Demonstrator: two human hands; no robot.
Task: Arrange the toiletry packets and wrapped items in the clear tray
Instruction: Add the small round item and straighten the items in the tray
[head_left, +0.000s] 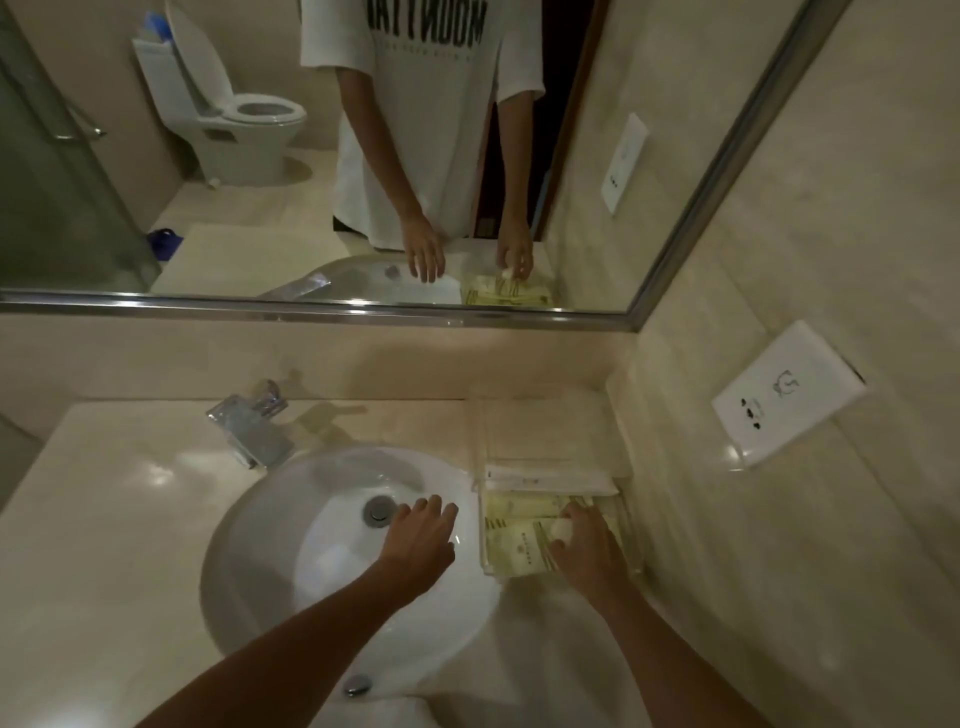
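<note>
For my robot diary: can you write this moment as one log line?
left hand: open over sink | right hand: pinching small white item | over yellow packets in clear tray

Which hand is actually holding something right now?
The right hand, over the clear tray, pinches a small white wrapped item. The left hand hovers open over the sink, holding nothing.

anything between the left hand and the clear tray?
Head view: only the white sink rim lies between the left hand and the clear tray; no loose packet there. The right hand is inside the tray.
</note>
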